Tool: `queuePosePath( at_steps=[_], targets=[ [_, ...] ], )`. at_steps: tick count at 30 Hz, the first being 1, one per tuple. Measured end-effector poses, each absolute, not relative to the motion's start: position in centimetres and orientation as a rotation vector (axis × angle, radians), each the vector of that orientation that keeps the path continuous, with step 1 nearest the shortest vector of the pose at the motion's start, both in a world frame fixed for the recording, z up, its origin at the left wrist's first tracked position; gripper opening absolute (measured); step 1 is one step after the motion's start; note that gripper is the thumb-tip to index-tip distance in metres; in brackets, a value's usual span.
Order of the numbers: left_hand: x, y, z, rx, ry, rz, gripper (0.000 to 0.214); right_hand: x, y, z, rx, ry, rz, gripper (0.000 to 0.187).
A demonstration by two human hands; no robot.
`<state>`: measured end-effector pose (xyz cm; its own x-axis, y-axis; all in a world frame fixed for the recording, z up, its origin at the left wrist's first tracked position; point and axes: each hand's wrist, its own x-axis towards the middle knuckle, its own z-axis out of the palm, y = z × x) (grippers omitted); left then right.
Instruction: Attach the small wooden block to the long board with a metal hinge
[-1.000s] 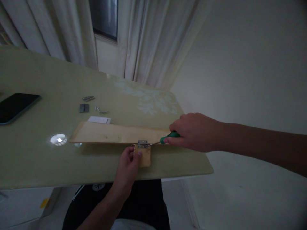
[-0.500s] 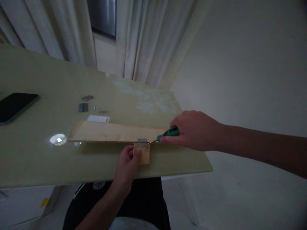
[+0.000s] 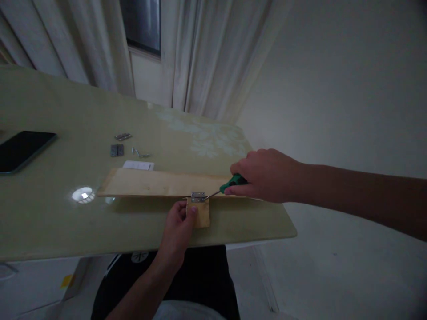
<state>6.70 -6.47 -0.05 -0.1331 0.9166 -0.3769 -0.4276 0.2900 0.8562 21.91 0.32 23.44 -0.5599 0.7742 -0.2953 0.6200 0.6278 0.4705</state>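
My right hand (image 3: 256,174) is wrapped round the green handle of a screwdriver (image 3: 230,183). The screwdriver's shaft slants down to the left, its tip at the lower right of a small metal hinge (image 3: 198,197). This hinge spans the near edge of a long wooden board (image 3: 156,183) and a small wooden block (image 3: 202,215). My left hand (image 3: 179,222) grips the block from its left side, thumb on top. Whether a screw sits under the tip is too small to tell.
Behind the board lie a white card (image 3: 138,166), several loose screws (image 3: 140,153), a grey hinge (image 3: 117,150) and another metal piece (image 3: 123,136). A dark phone (image 3: 25,151) rests at the left on the green table (image 3: 66,231). Curtains (image 3: 213,58) hang beyond the table.
My right hand and the screwdriver's handle have shifted slightly up, and the grip has turned a little. The tip stays at the hinge, and my left hand still holds the block.
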Motion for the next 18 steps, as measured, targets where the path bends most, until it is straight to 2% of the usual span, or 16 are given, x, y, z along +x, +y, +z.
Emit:
queuePosePath(
  at_steps=[4, 6, 8, 11, 13, 15, 17, 18],
  targets=[
    [6.8, -6.4, 0.0, 0.547, 1.198, 1.275, 0.066, 22.8, 0.8, 24.3, 0.259, 2.676, 0.582, 0.018],
    [6.8, -6.3, 0.0, 0.559, 1.194, 1.285, 0.066, 22.9, 0.8, 24.3, -0.088, 2.707, 0.565, 0.027],
    [6.8, -6.3, 0.0, 0.564, 1.186, 1.281, 0.066, 22.7, 0.6, 23.9, 0.076, 2.674, 0.54, 0.03],
    [6.7, -6.3, 0.1, 0.555, 1.184, 1.274, 0.066, 22.3, 0.5, 23.2, 0.848, 2.438, 0.509, 0.046],
    [6.7, -6.3, 0.2, 0.547, 1.184, 1.271, 0.067, 22.2, 0.8, 23.3, 1.031, 2.348, 0.488, 0.05],
    [6.8, -6.3, 0.3, 0.549, 1.184, 1.27, 0.067, 22.4, 1.3, 23.7, 0.756, 2.481, 0.548, 0.037],
    [6.8, -6.3, 0.4, 0.55, 1.189, 1.279, 0.068, 22.6, 1.6, 24.2, 0.222, 2.653, 0.642, 0.019],
    [6.9, -6.3, 0.4, 0.55, 1.188, 1.284, 0.068, 22.7, 1.6, 24.4, -0.051, 2.7, 0.663, 0.018]
  ],
)
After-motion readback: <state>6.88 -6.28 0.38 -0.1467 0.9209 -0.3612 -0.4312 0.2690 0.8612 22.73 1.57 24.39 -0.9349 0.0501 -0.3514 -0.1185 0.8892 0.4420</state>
